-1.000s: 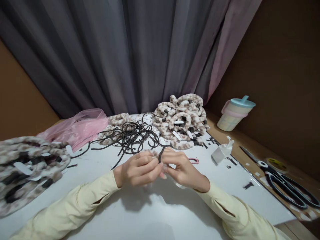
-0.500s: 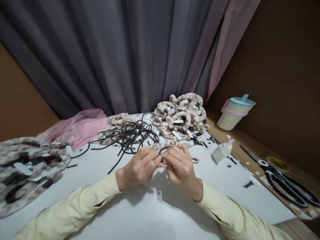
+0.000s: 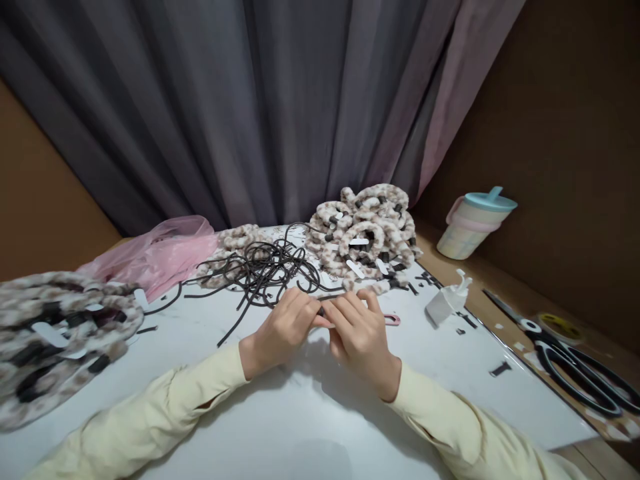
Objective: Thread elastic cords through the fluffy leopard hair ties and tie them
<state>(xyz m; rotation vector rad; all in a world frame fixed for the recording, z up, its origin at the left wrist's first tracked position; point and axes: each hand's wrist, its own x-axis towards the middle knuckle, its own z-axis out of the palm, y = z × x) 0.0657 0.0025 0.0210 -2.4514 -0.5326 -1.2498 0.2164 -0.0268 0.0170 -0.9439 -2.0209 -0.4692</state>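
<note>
My left hand [image 3: 287, 323] and my right hand [image 3: 361, 337] meet over the white tabletop, fingers closed in a pinch. Between their fingertips shows a short dark bit of cord [image 3: 321, 311]; the fingers cover the rest of it. Just behind the hands lies a tangled heap of dark cord [image 3: 270, 263], with one strand running toward my right hand. A spotted plush tube [image 3: 377, 285] lies beyond my right hand, partly hidden by it. The end of a pink tool with a slot [image 3: 393, 320] sticks out to the right of that hand.
Spotted plush loops with white tags are piled at the back [image 3: 363, 233] and at the left [image 3: 60, 340]. A pink plastic bag [image 3: 160, 250] lies at the back left. On the right are a small white bag [image 3: 445, 303], scissors [image 3: 560, 357], a tape roll [image 3: 560, 328] and a lidded cup [image 3: 473, 227].
My hands have drawn closer together, and the curved strand of cord seen between them before is now mostly covered by my fingers. The view has shifted slightly.
</note>
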